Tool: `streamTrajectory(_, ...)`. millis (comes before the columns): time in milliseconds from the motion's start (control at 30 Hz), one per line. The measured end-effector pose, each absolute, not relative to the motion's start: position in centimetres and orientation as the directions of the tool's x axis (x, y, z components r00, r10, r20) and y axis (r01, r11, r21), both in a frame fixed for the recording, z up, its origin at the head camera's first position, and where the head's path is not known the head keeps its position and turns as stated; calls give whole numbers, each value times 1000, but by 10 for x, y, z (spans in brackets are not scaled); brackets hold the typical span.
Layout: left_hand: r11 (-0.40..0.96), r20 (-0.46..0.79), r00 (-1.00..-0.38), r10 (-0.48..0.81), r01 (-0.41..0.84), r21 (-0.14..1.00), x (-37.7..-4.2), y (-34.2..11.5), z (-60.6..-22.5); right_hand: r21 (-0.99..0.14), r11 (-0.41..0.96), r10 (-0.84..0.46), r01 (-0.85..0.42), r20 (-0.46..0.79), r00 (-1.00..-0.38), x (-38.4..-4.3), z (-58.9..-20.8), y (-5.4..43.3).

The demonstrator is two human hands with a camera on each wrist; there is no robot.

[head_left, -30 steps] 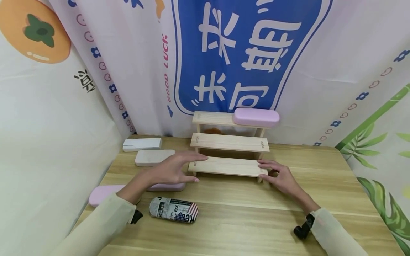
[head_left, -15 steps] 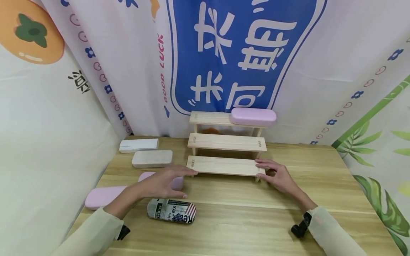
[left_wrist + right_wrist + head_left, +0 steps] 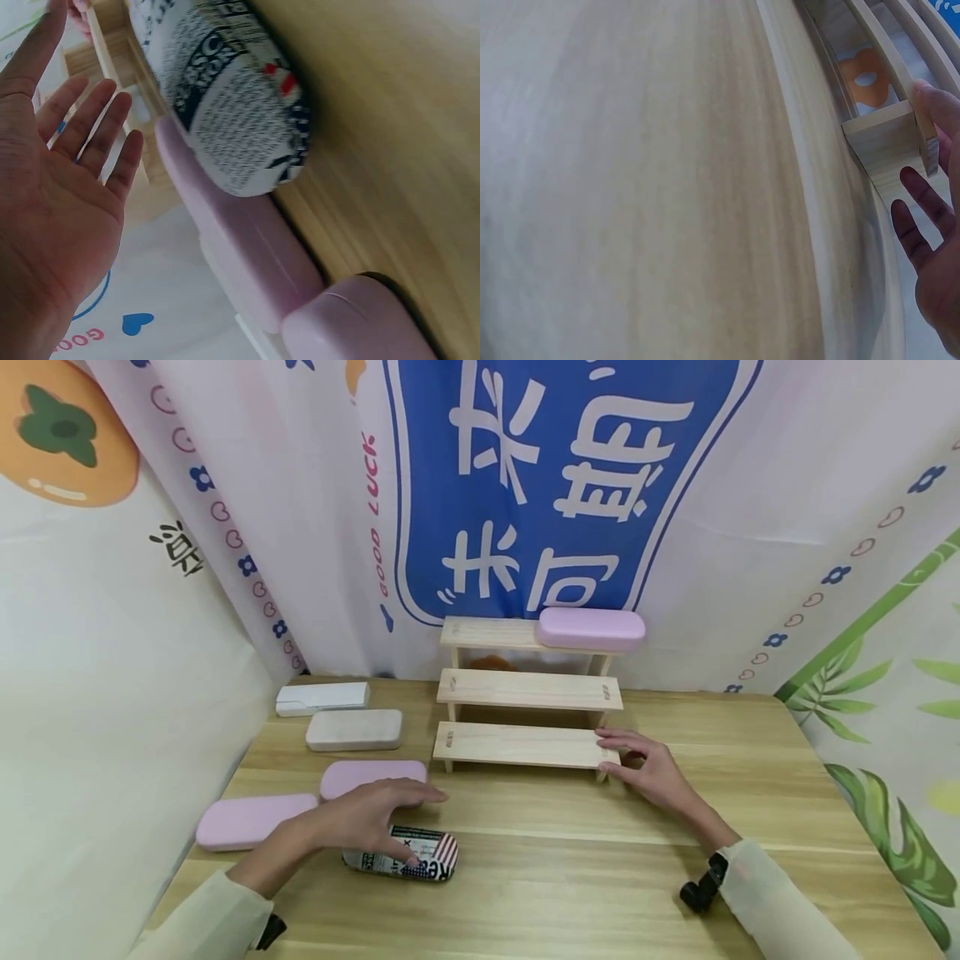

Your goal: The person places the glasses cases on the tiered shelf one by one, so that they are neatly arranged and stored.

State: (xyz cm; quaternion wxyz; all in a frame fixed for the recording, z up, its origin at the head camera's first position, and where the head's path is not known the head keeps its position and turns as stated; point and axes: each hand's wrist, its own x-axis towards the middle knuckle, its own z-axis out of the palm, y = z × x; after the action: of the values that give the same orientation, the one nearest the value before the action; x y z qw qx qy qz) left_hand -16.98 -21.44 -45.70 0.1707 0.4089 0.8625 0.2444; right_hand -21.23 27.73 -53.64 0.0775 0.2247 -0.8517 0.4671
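The newsprint-patterned case [image 3: 225, 90] lies flat on the bench [image 3: 570, 868], in front of the lowest step of the three-tier wooden stand [image 3: 528, 689] and to its left. The left grip [image 3: 367, 817], a bare hand, is over the case with thumb and fingers spread apart, holding nothing. The right grip [image 3: 651, 768] holds the right end of the lowest step between thumb and fingers.

Containers: the patterned case appears closed; its contents are hidden. Behind it lies a near pink case [image 3: 373, 772], partly covered by the left grip. A left pink case [image 3: 255, 821] lies farther left. Farther back are a pale grey case [image 3: 355, 729] and, behind that, a white box [image 3: 322, 697] with a flap line across its face. An upper pink case [image 3: 591, 628] rests at the right end of the top step.

View differences: the head view shows the thumb overlapping the patterned case; the left wrist view shows the hand clear of it, palm visible, and a lid seam on the near pink case. The right wrist view shows the end panel of the stand and two fingers hanging beside it.

A printed cloth [image 3: 750, 502] hangs behind the bench.
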Motion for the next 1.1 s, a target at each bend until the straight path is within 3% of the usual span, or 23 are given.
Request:
streamTrajectory(400, 541, -102, -605, 789, 607, 582, -162, -227, -475, -768, 459, -314, -446, 329, -890, -214, -536, 279)
streamTrajectory(867, 473, 18, -563, 826, 710, 521, -157, -241, -490, -771, 457, -313, -444, 327, -892, -213, -537, 278)
streamTrajectory(1100, 495, -3, -581, 814, 691, 526, -155, -243, -492, -768, 463, -310, -442, 327, -893, -212, -537, 278)
